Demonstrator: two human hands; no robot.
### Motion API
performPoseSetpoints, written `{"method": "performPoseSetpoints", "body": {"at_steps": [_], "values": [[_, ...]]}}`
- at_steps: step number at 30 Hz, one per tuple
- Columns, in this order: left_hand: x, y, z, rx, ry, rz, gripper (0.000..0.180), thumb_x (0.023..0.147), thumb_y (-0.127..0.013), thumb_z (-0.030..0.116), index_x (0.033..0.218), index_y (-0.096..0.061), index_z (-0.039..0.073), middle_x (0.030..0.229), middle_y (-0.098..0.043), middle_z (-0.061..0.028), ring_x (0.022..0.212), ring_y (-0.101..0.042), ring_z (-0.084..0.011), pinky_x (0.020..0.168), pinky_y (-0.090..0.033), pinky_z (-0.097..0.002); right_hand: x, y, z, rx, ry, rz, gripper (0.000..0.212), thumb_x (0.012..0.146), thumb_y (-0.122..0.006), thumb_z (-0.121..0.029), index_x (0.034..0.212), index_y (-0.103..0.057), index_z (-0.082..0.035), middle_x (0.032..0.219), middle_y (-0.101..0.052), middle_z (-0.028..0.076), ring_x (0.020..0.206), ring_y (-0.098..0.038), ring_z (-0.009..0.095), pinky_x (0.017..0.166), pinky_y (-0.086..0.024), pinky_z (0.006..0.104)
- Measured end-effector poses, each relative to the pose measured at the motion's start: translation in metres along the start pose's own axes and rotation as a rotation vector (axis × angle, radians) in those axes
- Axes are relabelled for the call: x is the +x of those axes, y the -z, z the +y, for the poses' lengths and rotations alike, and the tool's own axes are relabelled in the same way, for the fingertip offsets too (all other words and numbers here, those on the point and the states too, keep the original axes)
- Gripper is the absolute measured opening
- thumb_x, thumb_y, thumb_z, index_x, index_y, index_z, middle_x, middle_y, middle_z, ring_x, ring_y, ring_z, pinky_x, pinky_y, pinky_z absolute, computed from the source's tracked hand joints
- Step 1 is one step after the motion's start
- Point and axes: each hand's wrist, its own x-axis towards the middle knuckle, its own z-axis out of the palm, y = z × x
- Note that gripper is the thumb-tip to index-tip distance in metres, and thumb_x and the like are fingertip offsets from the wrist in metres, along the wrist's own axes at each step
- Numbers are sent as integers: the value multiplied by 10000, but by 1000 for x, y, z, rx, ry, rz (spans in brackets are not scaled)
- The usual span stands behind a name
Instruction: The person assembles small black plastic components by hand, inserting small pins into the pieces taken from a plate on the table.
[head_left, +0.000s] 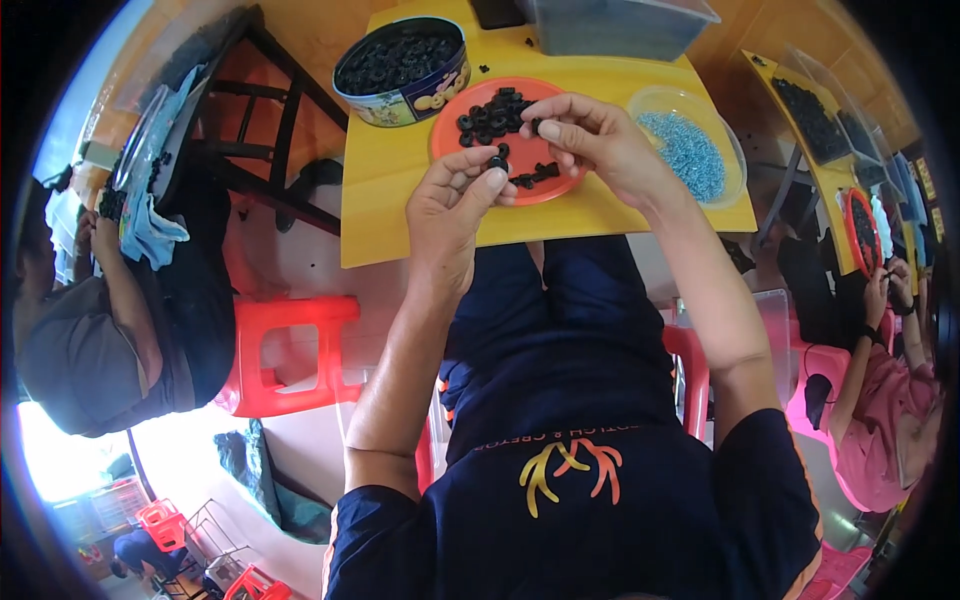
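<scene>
Over a red-orange plate [519, 196], both my hands are raised close to each other. My left hand [452, 200] pinches a small round black part [497, 163] between thumb and forefinger. A little farther right, my right hand [592, 143] has a tiny black piece [537, 127] at its fingertips; its exact shape is too small to make out. Black rings [487, 123] lie heaped on the far half of the plate. Several smaller black pieces [540, 174] rest along its near side, partly behind my fingers.
The yellow table [390, 220] also bears a round tin [385, 107] full of black rings, a clear dish [737, 165] of shiny blue bits and a grey plastic bin [620, 28]. Co-workers sit left and right. A red stool [290, 400] stands at left.
</scene>
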Motion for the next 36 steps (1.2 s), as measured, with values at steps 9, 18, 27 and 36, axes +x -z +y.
{"method": "performPoseSetpoints", "body": {"at_steps": [9, 18, 27, 36], "values": [[0, -30, 12, 17, -138, -43, 216, 892, -627, 3, 1103, -584, -16, 948, -641, -91, 823, -629, -152, 757, -523, -268, -33, -17, -17, 63, 132, 25, 223, 926, -635, -152, 1116, -659, -38, 798, -607, -19, 647, -528, 46, 599, -447, 192], [-11, -28, 11, 13, -141, -51, 217, 887, -638, 0, 1095, -584, -29, 947, -651, -101, 819, -643, -145, 762, -527, -258, -45, -33, -20, 34, 162, 64, 214, 907, -655, -119, 1093, -635, -13, 857, -643, 18, 670, -537, 58, 609, -446, 199], [-14, -24, 10, 48, -125, -60, 205, 886, -646, 10, 1076, -581, -31, 934, -669, -107, 810, -648, -147, 770, -529, -266, -50, -40, -20, -76, 179, 120, 188, 905, -654, -86, 1079, -636, -16, 834, -645, 12, 673, -543, 49, 603, -440, 187], [-17, -26, 10, 92, -140, -54, 177, 885, -650, 17, 1052, -606, -19, 905, -673, -63, 830, -628, -91, 749, -519, -229, -55, -39, -17, -197, 263, 151, 181, 897, -654, -46, 1073, -640, -5, 865, -657, 14, 711, -569, 37, 600, -455, 179]]}}
